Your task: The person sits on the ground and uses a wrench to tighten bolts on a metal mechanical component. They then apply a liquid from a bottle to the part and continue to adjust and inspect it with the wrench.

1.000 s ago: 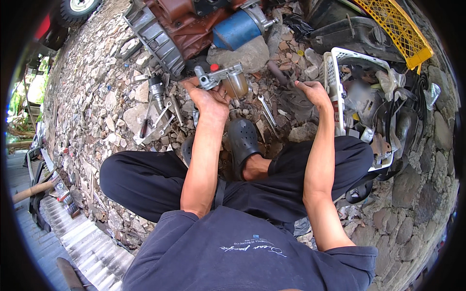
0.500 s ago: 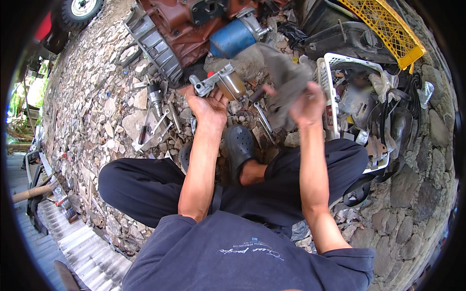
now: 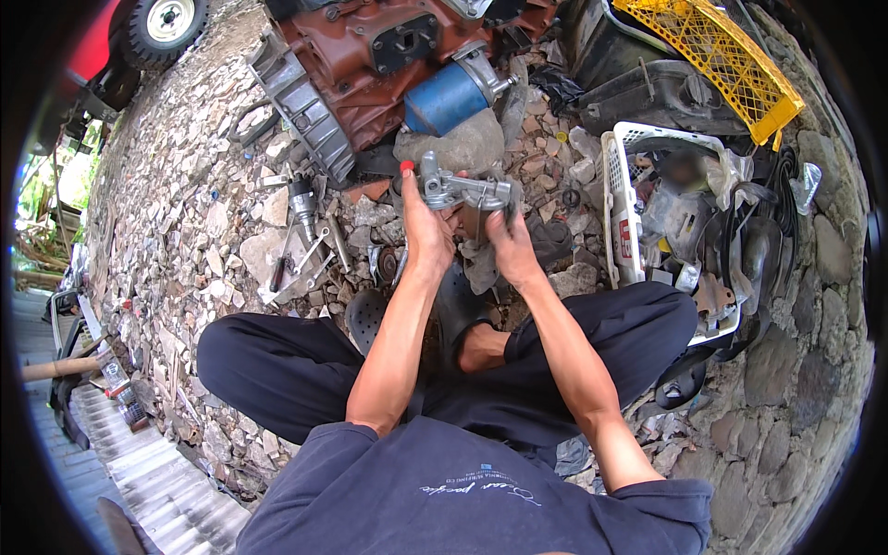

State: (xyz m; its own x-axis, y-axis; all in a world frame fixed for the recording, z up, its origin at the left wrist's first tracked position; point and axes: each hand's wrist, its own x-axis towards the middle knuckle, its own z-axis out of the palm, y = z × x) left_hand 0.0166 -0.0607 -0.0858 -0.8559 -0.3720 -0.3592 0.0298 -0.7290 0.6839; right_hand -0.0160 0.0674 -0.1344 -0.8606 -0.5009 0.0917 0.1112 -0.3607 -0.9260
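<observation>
My left hand (image 3: 425, 231) is closed on a silver metal filter assembly (image 3: 465, 190) with a red knob and an amber bowl, held above my dark clogs (image 3: 365, 319). My right hand (image 3: 509, 240) grips a grey rag (image 3: 550, 239) against the bowl's side, its thumb near the metal top; the rag partly hides the bowl. Wrenches (image 3: 313, 248) and a metal ratchet-like tool (image 3: 301, 203) lie on the rubble to the left of my left hand.
A rust-red engine block (image 3: 333, 65) with a blue cylinder (image 3: 444, 100) lies ahead beside a rock (image 3: 444, 134). A white crate (image 3: 624, 213) of parts and a yellow plastic grille (image 3: 703, 60) are at right, near stone masonry (image 3: 823, 240). A vehicle wheel (image 3: 166, 23) is upper left.
The assembly has turned and shifted slightly right and down. My right hand lifted the rag, then moved left and down to bring it against the assembly, which both hands now surround.
</observation>
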